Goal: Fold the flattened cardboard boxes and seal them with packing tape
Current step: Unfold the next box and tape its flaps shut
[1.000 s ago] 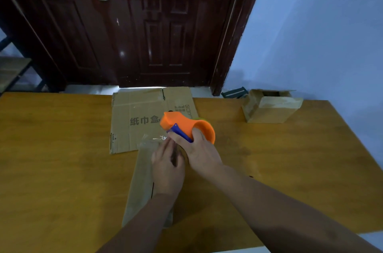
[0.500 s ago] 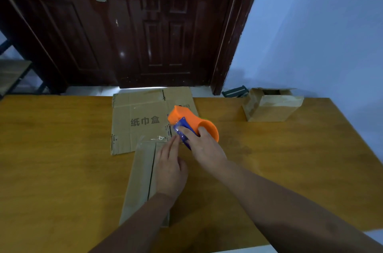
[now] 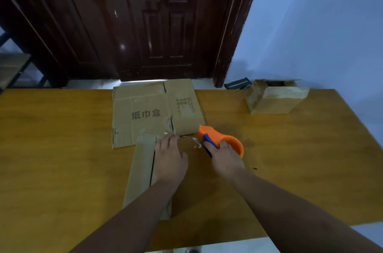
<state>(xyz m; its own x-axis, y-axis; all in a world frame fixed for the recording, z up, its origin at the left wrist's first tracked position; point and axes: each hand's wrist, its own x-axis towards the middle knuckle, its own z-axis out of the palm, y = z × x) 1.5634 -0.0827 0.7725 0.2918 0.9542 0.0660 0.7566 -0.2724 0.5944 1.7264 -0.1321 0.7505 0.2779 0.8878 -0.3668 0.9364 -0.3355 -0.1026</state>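
Pulled off to the right within the last second: tape dispenser [image 3: 219, 139], earlier just past the left fingertips [image 3: 170, 138] over the far end of the narrow folded box [image 3: 141, 169], now well to their right and down on the table [image 3: 62, 149]. Gripped by the right hand [image 3: 227, 158], fingers wrapped over the orange body, blue blade side facing the left hand. Left hand [image 3: 171, 159] laid flat, fingers straight, pressing the right half of the box top beside the dark seam. A crumpled glint of tape [image 3: 195, 143] between left fingertips and blade; cannot tell whether torn free or attached at both ends.

Probably the end of one tape run: strip drawn over the far end, cut or about to be cut. Seam nearer the wrist looks dark and open, so likely more taping to do.

Just beyond the left fingertips, touching the box's far end: flat cardboard [image 3: 149, 107] with printed characters, not yet folded. Far beyond the right knuckles, near the table's back edge: small box [image 3: 273, 103], assembled, top flaps loose. Behind the table, a dark wooden door [image 3: 161, 24]; to its right, a pale blue wall [image 3: 321, 24].
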